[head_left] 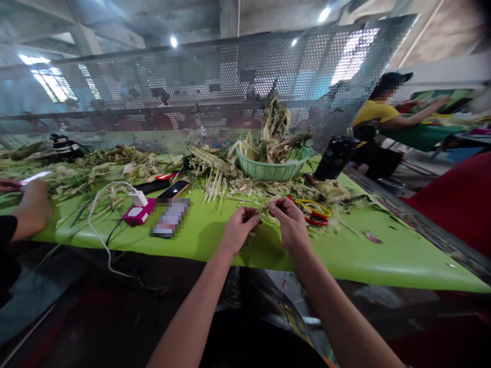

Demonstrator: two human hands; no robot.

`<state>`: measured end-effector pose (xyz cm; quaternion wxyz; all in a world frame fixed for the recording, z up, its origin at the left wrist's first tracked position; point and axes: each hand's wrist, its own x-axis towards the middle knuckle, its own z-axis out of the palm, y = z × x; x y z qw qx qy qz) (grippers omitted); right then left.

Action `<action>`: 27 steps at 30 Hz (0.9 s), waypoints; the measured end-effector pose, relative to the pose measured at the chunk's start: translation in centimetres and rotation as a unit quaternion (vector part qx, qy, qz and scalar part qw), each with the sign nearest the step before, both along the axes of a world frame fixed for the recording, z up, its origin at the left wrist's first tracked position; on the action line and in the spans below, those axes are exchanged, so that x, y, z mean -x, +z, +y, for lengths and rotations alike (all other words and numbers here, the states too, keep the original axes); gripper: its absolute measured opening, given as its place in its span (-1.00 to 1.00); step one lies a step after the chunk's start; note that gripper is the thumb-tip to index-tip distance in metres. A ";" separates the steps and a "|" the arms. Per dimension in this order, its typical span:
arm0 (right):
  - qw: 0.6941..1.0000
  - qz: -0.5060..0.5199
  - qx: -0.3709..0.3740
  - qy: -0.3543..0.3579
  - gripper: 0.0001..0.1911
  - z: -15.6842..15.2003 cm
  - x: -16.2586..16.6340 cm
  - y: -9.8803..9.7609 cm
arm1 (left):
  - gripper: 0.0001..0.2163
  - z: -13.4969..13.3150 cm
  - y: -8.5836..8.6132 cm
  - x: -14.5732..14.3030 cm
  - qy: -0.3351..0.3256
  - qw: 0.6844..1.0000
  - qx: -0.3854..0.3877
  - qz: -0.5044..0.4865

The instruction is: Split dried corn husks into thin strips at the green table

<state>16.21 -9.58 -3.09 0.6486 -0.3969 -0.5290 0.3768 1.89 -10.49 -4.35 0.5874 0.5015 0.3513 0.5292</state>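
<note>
"What stands behind that long lime-green table (356,255)?"

"A grey perforated metal screen (161,105), stretching across the upper frame beneath a concrete ceiling."

"And your hands?"

"Centre of the frame, over the table. My left hand (240,229) and right hand (289,223) both pinch a small, pale strip of dry husk (264,209) between thumb and fingers. I'd say holding it from both sides steadies so thin a piece."

"Why is that tool with red and yellow loop handles (319,223) there?"

"It lies just right of my right hand, probably for easy reach. The light-green plastic basket (268,171), heaped with husks, stands beyond, likely to keep them together."

"The surface, the room?"

"Smooth and shiny, with shreds strewn along the far side. At upper right sits a co-worker in a yellow top (367,113)."
</note>
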 end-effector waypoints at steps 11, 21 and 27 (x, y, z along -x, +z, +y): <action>0.997 0.022 0.045 0.061 -0.82 -0.1 -0.8 0.8 | -0.79 -0.3 0.4 0.0 -0.005 1.000 0.021 -0.007; 0.995 0.070 0.058 0.048 -0.78 0.3 -1.2 0.6 | -0.74 -0.6 0.9 0.2 -0.050 0.999 0.015 -0.004; 0.999 0.010 0.010 0.051 -0.83 0.0 -1.2 0.3 | -0.67 -0.3 0.3 -0.1 -0.054 0.998 0.015 -0.013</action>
